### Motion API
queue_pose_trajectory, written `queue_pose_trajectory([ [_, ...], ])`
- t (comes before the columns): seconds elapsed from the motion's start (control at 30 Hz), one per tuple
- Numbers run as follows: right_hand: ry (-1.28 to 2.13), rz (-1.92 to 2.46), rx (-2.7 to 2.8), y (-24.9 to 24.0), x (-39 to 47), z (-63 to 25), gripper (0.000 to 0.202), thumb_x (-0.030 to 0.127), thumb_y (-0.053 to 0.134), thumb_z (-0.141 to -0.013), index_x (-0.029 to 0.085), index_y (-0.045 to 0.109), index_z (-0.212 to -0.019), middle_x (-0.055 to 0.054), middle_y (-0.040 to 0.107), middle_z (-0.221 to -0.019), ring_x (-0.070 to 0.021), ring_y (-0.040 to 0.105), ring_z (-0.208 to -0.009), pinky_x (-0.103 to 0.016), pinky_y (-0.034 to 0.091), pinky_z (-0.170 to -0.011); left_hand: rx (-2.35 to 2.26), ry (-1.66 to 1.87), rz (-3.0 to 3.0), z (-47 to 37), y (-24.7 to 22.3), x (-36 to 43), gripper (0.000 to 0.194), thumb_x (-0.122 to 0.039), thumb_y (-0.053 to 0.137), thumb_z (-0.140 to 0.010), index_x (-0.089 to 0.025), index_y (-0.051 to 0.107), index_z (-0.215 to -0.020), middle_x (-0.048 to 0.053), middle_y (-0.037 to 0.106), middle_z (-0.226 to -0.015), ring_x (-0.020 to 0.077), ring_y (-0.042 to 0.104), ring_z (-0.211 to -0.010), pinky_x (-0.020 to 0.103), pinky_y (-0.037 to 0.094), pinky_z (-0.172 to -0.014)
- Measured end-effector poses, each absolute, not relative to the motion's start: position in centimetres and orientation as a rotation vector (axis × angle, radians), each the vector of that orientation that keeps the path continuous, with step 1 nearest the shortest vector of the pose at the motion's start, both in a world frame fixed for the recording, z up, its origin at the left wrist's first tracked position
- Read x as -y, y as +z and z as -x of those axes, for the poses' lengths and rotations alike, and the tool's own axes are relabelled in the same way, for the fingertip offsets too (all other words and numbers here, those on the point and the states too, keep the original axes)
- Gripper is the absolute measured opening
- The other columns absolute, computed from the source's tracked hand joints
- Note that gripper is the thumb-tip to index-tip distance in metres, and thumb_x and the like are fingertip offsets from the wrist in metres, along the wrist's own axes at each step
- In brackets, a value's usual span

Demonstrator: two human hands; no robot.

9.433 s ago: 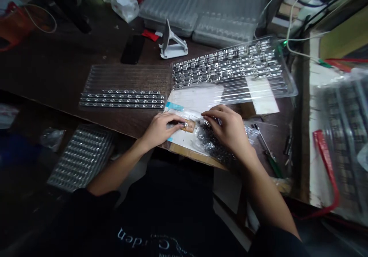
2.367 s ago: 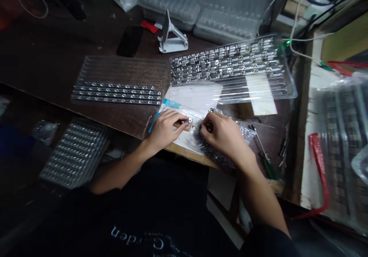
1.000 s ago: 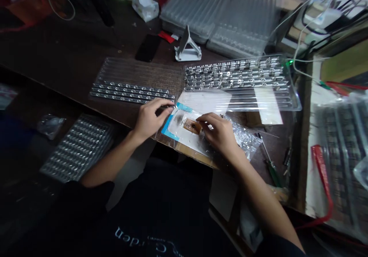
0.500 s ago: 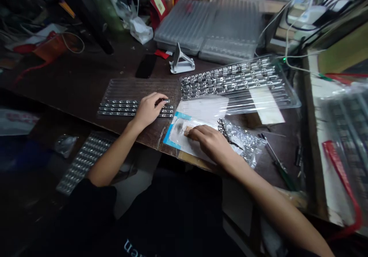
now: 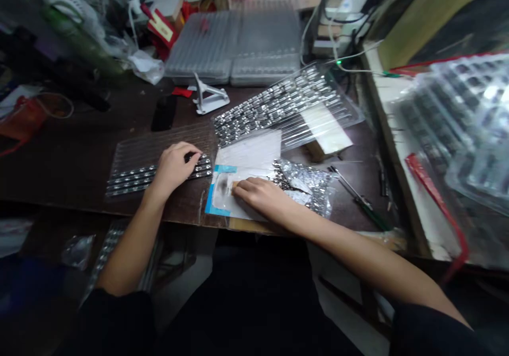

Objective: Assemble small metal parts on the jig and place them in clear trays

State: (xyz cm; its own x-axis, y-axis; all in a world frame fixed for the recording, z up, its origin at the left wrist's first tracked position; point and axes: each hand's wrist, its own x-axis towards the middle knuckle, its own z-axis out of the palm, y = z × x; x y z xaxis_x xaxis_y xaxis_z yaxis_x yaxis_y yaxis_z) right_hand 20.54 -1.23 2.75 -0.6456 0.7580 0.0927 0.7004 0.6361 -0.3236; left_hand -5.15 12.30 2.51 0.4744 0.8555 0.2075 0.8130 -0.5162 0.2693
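Note:
My left hand (image 5: 175,166) is over a clear ribbed plastic tray (image 5: 139,149), at its near right part. Thumb and forefinger are pinched above rows of small shiny metal parts (image 5: 129,181) in the tray's near channels; what lies between the fingertips is too small to make out. My right hand (image 5: 260,196) rests on a white sheet edged with blue tape (image 5: 212,199). Its curled fingers close on a small tan block (image 5: 234,186), mostly covered by them. Just right of these fingers lies a clear bag of small metal pieces (image 5: 312,183), with darker pieces at its left side.
A second tray (image 5: 274,101) full of shiny parts leans on a pale block (image 5: 328,130). Behind are a white stand (image 5: 210,98), a dark phone (image 5: 164,113) and stacked clear trays (image 5: 264,43). A green-handled screwdriver (image 5: 369,213) lies right; more trays (image 5: 457,117) stand beyond.
The head view has swung right, so the bench things sit further left. My left hand stays pinched over the tray, and my right hand stays on the tan block.

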Motion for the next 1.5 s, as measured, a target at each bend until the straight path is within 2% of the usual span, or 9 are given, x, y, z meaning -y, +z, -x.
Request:
queue_pose_trajectory([
  [0.2, 0.391, 1.488, 2.516, 3.1, 1.3, -22.7, 0.017, 0.016, 0.052, -0.098, 0.014, 0.067, -0.104, -0.012, 0.069, -0.103, -0.0243, 0.062, -0.091, -0.035, 0.041, -0.075, -1.379, 0.550, -2.637, 2.4, 4.2, -12.6, 0.019, -0.029, 0.056, -0.089, -0.024, 0.074, -0.094, 0.006, 0.073, -0.102, 0.0262, 0.066, -0.098, 0.040, 0.050, -0.094],
  [0.43, 0.463, 1.620, 2.572, 3.7, 1.6, -23.5, 0.022, 0.006, 0.054, -0.086, 0.011, 0.070, -0.101, -0.014, 0.072, -0.098, -0.0256, 0.065, -0.092, -0.034, 0.043, -0.079, -0.942, 0.636, -2.638, -10.5, 6.4, -13.6, 0.016, -0.023, 0.059, -0.090, -0.021, 0.074, -0.096, 0.005, 0.074, -0.103, 0.0237, 0.066, -0.099, 0.039, 0.049, -0.096],
  [0.63, 0.438, 1.588, 2.491, 3.8, 1.6, -23.8, 0.019, 0.017, 0.051, -0.093, 0.012, 0.067, -0.102, -0.012, 0.072, -0.098, -0.0240, 0.064, -0.089, -0.033, 0.042, -0.079, -0.717, 0.741, -2.761, -23.0, 6.4, -15.0, 0.014, -0.016, 0.063, -0.089, -0.014, 0.074, -0.098, 0.011, 0.069, -0.108, 0.0286, 0.060, -0.108, 0.046, 0.046, -0.099],
  [0.8, 0.473, 1.449, 2.430, 3.7, 1.3, -24.0, 0.019, 0.017, 0.049, -0.096, 0.015, 0.067, -0.104, -0.009, 0.072, -0.099, -0.0211, 0.063, -0.091, -0.030, 0.042, -0.080, -0.748, 0.726, -2.789, -27.2, 5.7, -15.4, 0.008, -0.016, 0.071, -0.084, -0.010, 0.073, -0.089, 0.017, 0.065, -0.110, 0.0342, 0.057, -0.114, 0.050, 0.046, -0.099],
  [0.97, 0.581, 1.420, 2.321, 2.8, 0.9, -24.3, 0.021, 0.017, 0.051, -0.097, 0.016, 0.070, -0.107, -0.010, 0.072, -0.102, -0.0215, 0.064, -0.095, -0.030, 0.045, -0.084, -0.708, 0.719, -2.699, -24.1, 6.8, -13.9, 0.009, -0.017, 0.065, -0.091, -0.014, 0.068, -0.098, 0.010, 0.068, -0.103, 0.0269, 0.065, -0.102, 0.044, 0.051, -0.093],
  [1.07, 0.605, 1.518, 2.185, 2.2, 0.6, -24.6, 0.026, 0.017, 0.049, -0.097, 0.014, 0.070, -0.111, -0.013, 0.072, -0.108, -0.0237, 0.065, -0.096, -0.032, 0.046, -0.085, -0.705, 0.695, -2.534, -18.8, 8.0, -11.6, 0.013, -0.019, 0.059, -0.094, -0.018, 0.065, -0.105, 0.003, 0.069, -0.100, 0.0203, 0.067, -0.096, 0.039, 0.053, -0.090],
  [1.13, 0.604, 1.557, 2.132, 2.1, 0.6, -24.6, 0.029, 0.013, 0.048, -0.095, 0.013, 0.070, -0.113, -0.014, 0.071, -0.111, -0.0250, 0.064, -0.098, -0.034, 0.047, -0.086, -0.780, 0.711, -2.430, -14.3, 8.3, -9.5, 0.017, -0.020, 0.056, -0.093, -0.019, 0.065, -0.109, 0.004, 0.070, -0.104, 0.0181, 0.068, -0.094, 0.036, 0.054, -0.089],
  [1.33, 0.635, 1.511, 2.042, 1.9, 0.8, -24.2, 0.028, 0.014, 0.047, -0.095, 0.015, 0.072, -0.108, -0.012, 0.068, -0.104, -0.0239, 0.063, -0.095, -0.034, 0.048, -0.084, -1.103, 0.791, -2.157, -3.1, 4.2, -3.8, 0.016, -0.026, 0.059, -0.092, -0.019, 0.071, -0.100, 0.005, 0.075, -0.098, 0.0191, 0.069, -0.091, 0.032, 0.056, -0.082],
  [1.5, 0.695, 1.458, 2.009, 1.4, 0.7, -23.9, 0.026, 0.014, 0.049, -0.094, 0.018, 0.073, -0.103, -0.010, 0.068, -0.100, -0.0224, 0.063, -0.093, -0.034, 0.048, -0.084, -1.156, 0.777, -2.064, -0.9, 0.9, -1.9, 0.015, -0.033, 0.070, -0.089, -0.021, 0.075, -0.096, 0.006, 0.078, -0.098, 0.0218, 0.072, -0.093, 0.037, 0.057, -0.089],
])
